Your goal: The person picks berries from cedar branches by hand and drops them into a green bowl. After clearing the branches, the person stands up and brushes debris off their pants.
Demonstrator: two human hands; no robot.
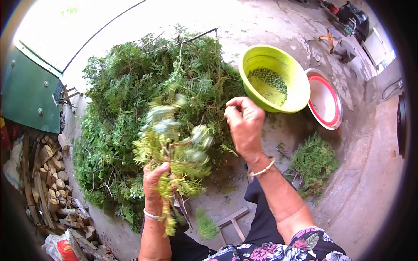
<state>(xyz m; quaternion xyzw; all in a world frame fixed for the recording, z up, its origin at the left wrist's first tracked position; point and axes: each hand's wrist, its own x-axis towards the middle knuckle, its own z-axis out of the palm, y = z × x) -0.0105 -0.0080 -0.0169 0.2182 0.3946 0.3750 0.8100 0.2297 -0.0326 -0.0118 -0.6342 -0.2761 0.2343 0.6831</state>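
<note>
My left hand (155, 185) is closed around the stem of a yellow-green evergreen sprig (172, 152), whose upper tips are smeared by motion. My right hand (247, 124) is raised just below the rim of a yellow-green basin (296, 71), its fingers curled together; whatever is between them, if anything, is hidden. Small green cones or berries (270, 80) lie in the bottom of the basin. Behind the sprig spreads a large heap of cut evergreen branches (126, 95).
A white basin with a red band (324, 100) adjoins the yellow-green one. A smaller branch pile (314, 161) lies at right. Chopped firewood (54, 178) is stacked at left beside a green panel (30, 91). A wooden frame piece (235, 219) sits between my legs.
</note>
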